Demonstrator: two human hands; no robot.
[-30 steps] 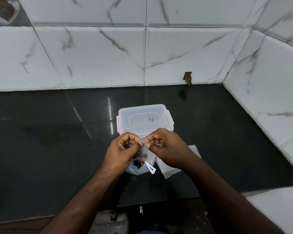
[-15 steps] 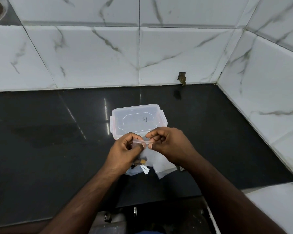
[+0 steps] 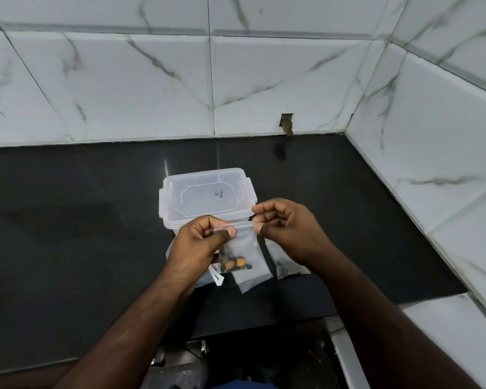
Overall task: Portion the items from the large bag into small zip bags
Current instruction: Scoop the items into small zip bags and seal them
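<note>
A small clear zip bag (image 3: 246, 255) hangs between my hands above the black counter, with several dark and orange pieces at its bottom. My left hand (image 3: 201, 245) pinches the left end of its zip strip between thumb and forefinger. My right hand (image 3: 285, 226) pinches the right end of the same strip. Under my hands lie more clear plastic bags: one (image 3: 205, 276) at the left with a white tag, and one (image 3: 285, 262) at the right holding dark pieces. Which of them is the large bag I cannot tell.
A clear plastic box with a clip-on lid (image 3: 206, 196) stands just behind my hands. The black counter (image 3: 76, 220) meets white marble-look tiled walls at the back and right. A small hole (image 3: 286, 123) sits in the back wall. The counter's front edge is near my forearms.
My hands have slid apart along the bag's top strip, the right hand moving to its right end. The bag now hangs more fully in view.
</note>
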